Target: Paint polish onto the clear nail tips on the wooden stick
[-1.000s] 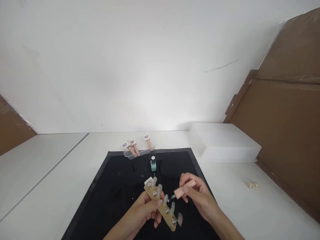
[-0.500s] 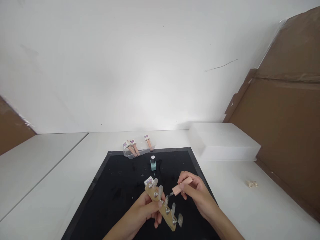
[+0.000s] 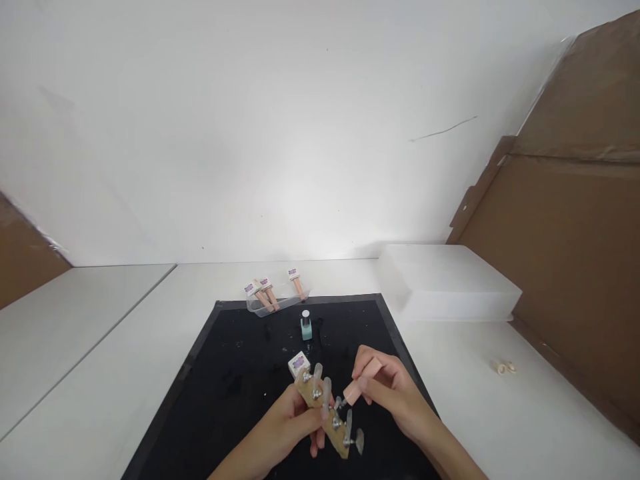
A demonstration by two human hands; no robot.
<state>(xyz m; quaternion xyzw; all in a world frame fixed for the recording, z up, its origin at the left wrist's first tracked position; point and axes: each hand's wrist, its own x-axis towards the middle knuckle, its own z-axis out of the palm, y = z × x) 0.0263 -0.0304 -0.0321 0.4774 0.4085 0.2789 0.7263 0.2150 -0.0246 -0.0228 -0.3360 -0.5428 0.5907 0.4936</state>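
My left hand (image 3: pixel 300 421) is closed round a tan nail-tip stand (image 3: pixel 340 443), tilted over the black mat. Several clear false nails (image 3: pixel 327 395) stick up from its metal holders. Pinched in my right hand (image 3: pixel 390 390) is a nail polish brush with a long pink cap (image 3: pixel 363 381); its bristle end points down-left at a nail near the middle of the stand. Whether the bristles touch that nail I cannot tell. Just behind the stand sits a square white bottle (image 3: pixel 299 363) with a purple label, partly hidden. Farther back stands a mint-green polish bottle (image 3: pixel 307 327).
A clear tray (image 3: pixel 287 304) at the mat's back edge holds several pink-capped bottles (image 3: pixel 267 295). To the right, a white plastic box (image 3: pixel 453 283) stands by a brown cardboard wall (image 3: pixel 565 267). Small cream rings (image 3: pixel 502 367) lie on the white table. The black mat (image 3: pixel 225 387) lies beneath my hands.
The stand has turned slightly in my left hand, its far end shifting right and showing more of the white bottle. The brush has moved slightly down, staying beside the middle nail.
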